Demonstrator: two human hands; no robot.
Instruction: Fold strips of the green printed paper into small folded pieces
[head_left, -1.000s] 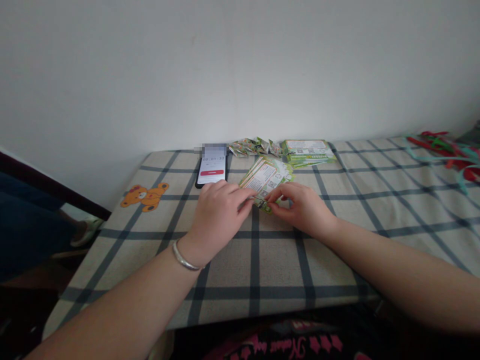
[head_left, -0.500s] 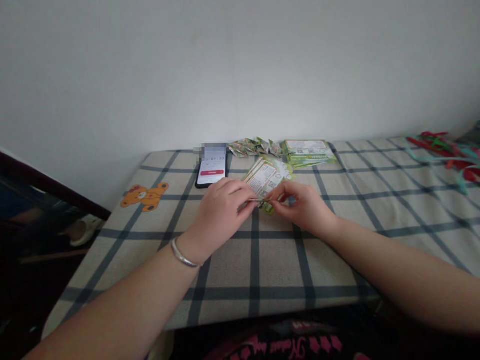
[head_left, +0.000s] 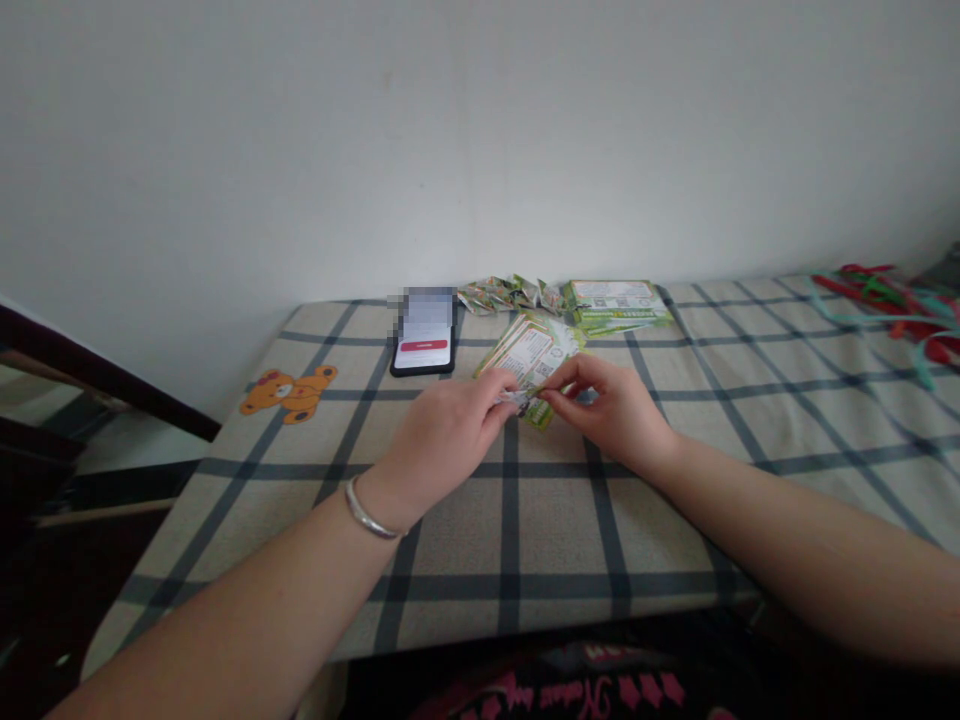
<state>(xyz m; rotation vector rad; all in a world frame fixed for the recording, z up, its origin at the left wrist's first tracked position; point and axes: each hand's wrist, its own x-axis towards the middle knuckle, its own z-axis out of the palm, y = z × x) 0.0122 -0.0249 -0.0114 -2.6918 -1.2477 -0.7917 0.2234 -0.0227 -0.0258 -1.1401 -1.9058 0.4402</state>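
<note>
"What's biggest on your feed?"

"The pale wall, then the checked tablecloth below it. Next I get the left hand and right hand, each with thumb and fingertips pinched together."

"And after those?"

"A fan of green-and-white cards, lying just beyond the hands and partly beneath their fingertips. Behind it to the right, a green stack near the wall; left of the fan, a phone, face up."

"Smaller?"

"An orange bear figure flat on the cloth, folded packets in a row between phone and stack, and a silver bangle just behind the left hand."

"Smallest?"

"A whitish piece both hands clamp from either side, over the fan's near end. I can't tell what it is from here."
</note>
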